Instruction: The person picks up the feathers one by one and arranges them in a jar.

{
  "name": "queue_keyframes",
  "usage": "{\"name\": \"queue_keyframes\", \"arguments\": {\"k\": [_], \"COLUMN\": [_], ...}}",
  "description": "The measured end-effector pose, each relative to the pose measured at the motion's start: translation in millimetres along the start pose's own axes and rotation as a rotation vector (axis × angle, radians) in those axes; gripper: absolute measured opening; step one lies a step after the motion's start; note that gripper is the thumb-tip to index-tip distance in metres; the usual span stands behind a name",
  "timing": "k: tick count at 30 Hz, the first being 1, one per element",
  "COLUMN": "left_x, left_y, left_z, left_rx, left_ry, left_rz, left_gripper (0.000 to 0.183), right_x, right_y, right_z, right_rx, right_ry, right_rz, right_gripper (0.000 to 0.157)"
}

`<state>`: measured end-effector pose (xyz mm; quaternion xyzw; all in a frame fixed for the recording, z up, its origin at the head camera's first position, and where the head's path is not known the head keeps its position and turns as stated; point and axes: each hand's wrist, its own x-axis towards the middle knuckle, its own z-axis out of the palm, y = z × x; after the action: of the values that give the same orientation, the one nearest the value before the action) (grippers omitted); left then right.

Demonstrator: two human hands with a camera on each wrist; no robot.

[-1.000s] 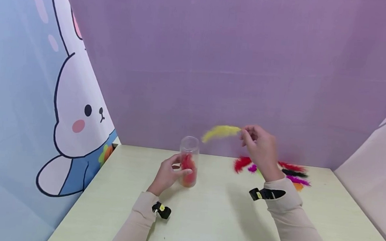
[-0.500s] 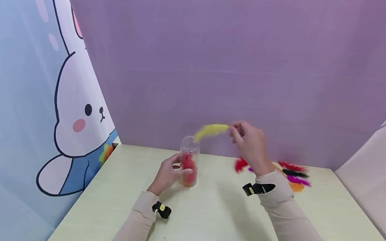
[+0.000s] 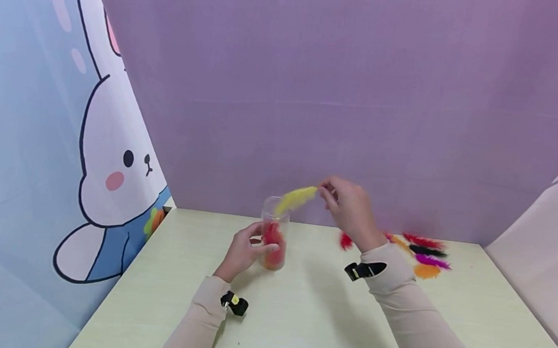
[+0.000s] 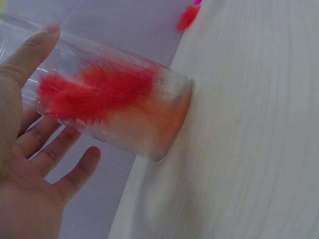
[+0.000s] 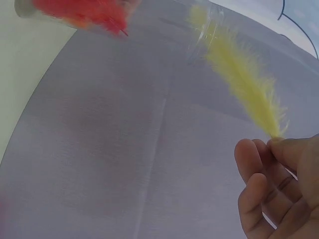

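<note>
A clear cylindrical jar (image 3: 274, 234) stands upright on the table, red and orange feathers (image 4: 104, 94) inside it. My left hand (image 3: 245, 249) grips the jar from the left, thumb across the near side and fingers around the back. Between the thumb and index fingertip of my right hand (image 3: 352, 210) is the quill end of a yellow feather (image 3: 297, 198). This feather slants down to the left, and its fluffy tip overlaps the jar's mouth. In the right wrist view the yellow feather (image 5: 244, 82) crosses the rim of the jar.
Several loose feathers lie at the back right of the pale table (image 3: 277, 327): a red feather (image 3: 423, 241), a black feather (image 3: 427, 251), a magenta feather (image 3: 432, 261) and an orange feather (image 3: 427, 271). A purple cloth wall (image 3: 339, 91) rises behind.
My right hand has moved left, bringing the yellow feather from beside the jar to its mouth, its tip now lower. The left hand and jar have stayed in place.
</note>
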<state>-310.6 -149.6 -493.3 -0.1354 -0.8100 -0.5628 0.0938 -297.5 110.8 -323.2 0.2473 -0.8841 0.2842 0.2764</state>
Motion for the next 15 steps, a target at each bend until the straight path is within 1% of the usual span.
{"name": "queue_keyframes", "arguments": {"k": [4,11,15], "left_x": [0.2,0.1,-0.4], "left_y": [0.6,1.6,2.4], "left_z": [0.2,1.0,1.1], "left_rx": [0.004,-0.027,-0.033], "left_ry": [0.000,0.009,0.013], "left_rz": [-0.005,-0.018,-0.022], "left_gripper": [0.063,0.061,0.061], "right_x": [2,7,8], "right_y": [-4,-9,-12], "right_z": [2.5,9.8,14.0], "right_rx": [-0.028,-0.096,-0.117], "right_ry": [-0.007,-0.023,-0.031], "right_rz": [-0.025,-0.071,-0.099], "right_gripper": [0.010,0.006,0.006]}}
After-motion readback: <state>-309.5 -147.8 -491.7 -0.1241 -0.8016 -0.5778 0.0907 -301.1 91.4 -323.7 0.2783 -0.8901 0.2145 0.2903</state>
